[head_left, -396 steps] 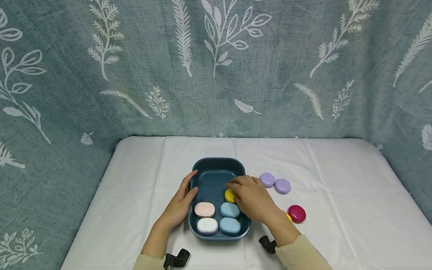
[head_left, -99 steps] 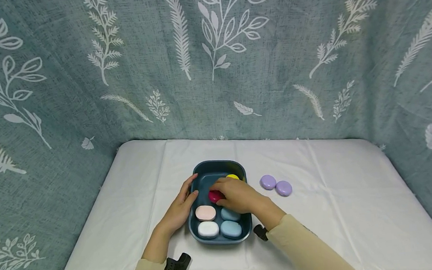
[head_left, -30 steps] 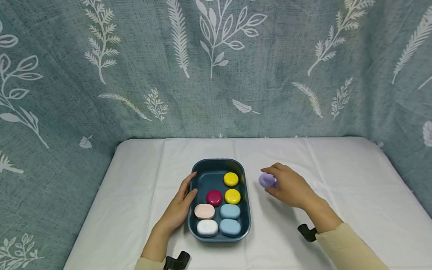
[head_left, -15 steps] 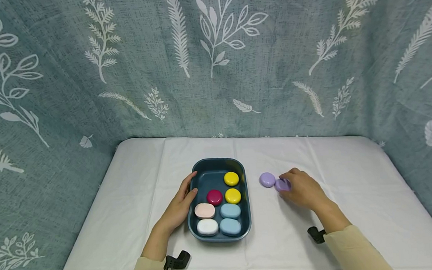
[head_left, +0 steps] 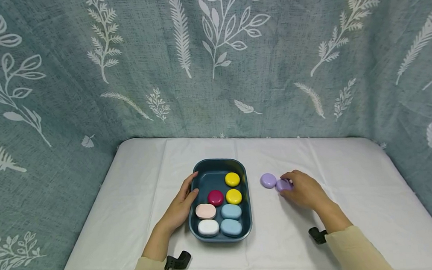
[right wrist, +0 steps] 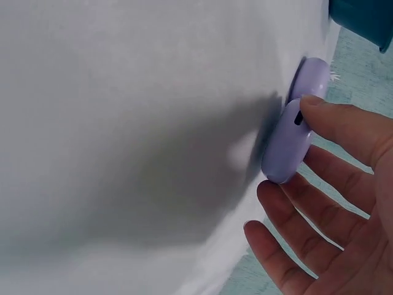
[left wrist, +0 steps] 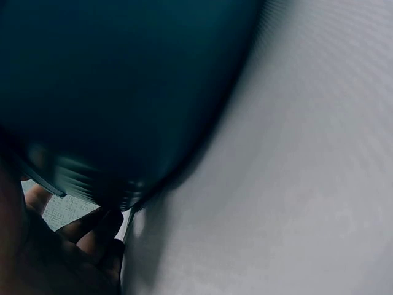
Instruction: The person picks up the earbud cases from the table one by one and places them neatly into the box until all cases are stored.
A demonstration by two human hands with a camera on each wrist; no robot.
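Observation:
In the head view, my left hand [head_left: 177, 205] holds the left side of a dark blue tray [head_left: 218, 164], thumb and index fingertips over its rim. The left wrist view shows fingers against the tray's outer wall [left wrist: 135, 92]. My right hand [head_left: 305, 190] pinches a round lilac case [head_left: 283, 185], with a second lilac case [head_left: 268, 180] beside it. The right wrist view shows a small dark slot on the pinched case [right wrist: 287, 144]. Inside the tray lie two yellow pieces [head_left: 232, 179], a crimson piece [head_left: 215, 198], a pink piece [head_left: 205, 212], a white piece [head_left: 208, 228] and two light blue pieces [head_left: 231, 211].
A white cloth [head_left: 276, 250] covers the table. Patterned teal curtains [head_left: 286, 51] hang behind it and at both sides. A black wrist camera [head_left: 178, 262] sits at the left sleeve, another black camera [head_left: 317, 235] at the right.
The crimson piece and both yellow pieces have come into the tray over the earlier frames. During the last second, my right hand moved from above the left lilac case to the right one.

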